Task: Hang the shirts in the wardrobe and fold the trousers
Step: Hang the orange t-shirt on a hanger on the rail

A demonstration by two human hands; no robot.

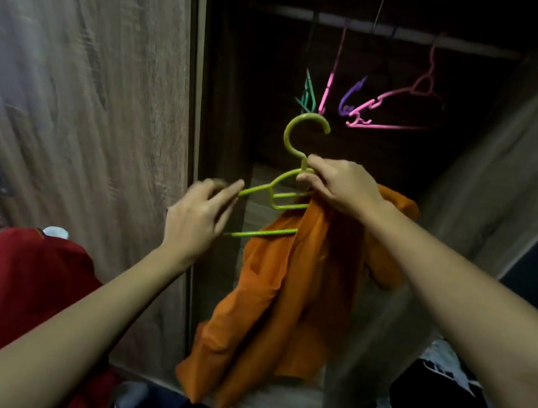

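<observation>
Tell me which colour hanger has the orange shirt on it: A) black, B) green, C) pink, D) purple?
B: the hanger that the right hand grips, carrying the orange shirt, is yellow-green; the pink hanger and purple hanger hang behind.

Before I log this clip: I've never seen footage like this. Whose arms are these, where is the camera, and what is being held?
There is no machine here and only one picture. It comes from a camera worn on a person's head, looking forward and down, so the two bare arms are that person's own.

The right hand grips a green hanger just below its hook. An orange shirt hangs from the hanger's right side, and its left side is bare. The left hand is at the hanger's left tip, but blur hides whether it grips.

Behind is an open wardrobe whose rail carries empty hangers. Red cloth lies lower left.
</observation>
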